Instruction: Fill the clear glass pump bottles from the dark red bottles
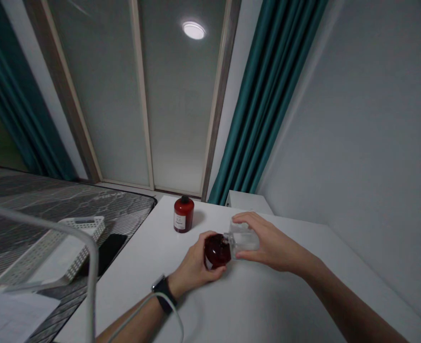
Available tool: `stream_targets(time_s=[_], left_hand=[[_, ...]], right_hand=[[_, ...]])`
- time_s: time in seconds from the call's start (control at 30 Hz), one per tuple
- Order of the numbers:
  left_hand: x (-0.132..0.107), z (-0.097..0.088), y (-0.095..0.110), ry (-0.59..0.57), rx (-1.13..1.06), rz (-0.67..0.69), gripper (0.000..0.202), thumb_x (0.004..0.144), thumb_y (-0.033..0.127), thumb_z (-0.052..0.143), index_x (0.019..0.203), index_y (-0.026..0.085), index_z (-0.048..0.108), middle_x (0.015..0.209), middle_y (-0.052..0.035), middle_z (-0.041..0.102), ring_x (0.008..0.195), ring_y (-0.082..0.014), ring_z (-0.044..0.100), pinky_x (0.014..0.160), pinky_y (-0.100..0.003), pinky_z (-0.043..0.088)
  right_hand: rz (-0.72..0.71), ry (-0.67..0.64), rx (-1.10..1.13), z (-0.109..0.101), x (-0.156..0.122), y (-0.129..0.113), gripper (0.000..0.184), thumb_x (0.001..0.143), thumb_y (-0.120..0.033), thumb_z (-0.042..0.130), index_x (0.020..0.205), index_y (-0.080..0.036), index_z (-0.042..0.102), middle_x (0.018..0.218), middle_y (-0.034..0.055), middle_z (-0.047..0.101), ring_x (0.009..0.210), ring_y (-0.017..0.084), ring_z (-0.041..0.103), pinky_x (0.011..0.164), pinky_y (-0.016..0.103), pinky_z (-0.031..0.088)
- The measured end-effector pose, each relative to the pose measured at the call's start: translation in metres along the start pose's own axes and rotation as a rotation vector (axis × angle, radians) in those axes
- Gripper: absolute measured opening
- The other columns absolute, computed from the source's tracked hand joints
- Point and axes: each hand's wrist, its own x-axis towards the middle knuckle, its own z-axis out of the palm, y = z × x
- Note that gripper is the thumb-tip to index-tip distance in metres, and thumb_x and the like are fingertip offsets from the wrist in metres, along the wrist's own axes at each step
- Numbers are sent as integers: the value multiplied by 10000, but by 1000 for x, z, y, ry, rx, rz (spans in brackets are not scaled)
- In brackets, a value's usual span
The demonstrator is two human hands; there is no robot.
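My left hand (199, 262), a dark watch on its wrist, is closed around a dark red-brown bottle (217, 251) tipped toward the right. My right hand (260, 238) grips a clear, square-sided bottle (245, 239) lying sideways. The neck of the clear bottle meets the mouth of the red-brown one; whether liquid passes between them cannot be made out. Farther back on the white table (153, 252) stands a second red-brown bottle (184, 215), upright, with a black cap and a white label.
Left of the table is a bed (124, 202) with a white perforated basket (49, 257), a black flat object (112, 245) and papers (13, 314). A grey curved bar (93, 286) and a pale cable (138, 309) cross the foreground. A white cabinet (249, 201) stands behind the table.
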Motion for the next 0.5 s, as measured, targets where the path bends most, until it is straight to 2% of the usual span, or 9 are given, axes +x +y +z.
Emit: stream_targets(time_s=[0.5], left_hand=[[1,-1,1,1,2,-8,727,698,233,760,1311,194,372,1276,-122,592,1176,-287,606,1038,-436,482]], right_hand=[[-25,5,2,0,-1,2,576,741,-287,812,1251,-238,549,1307,98,603,1239,270,560,1088,457,446]])
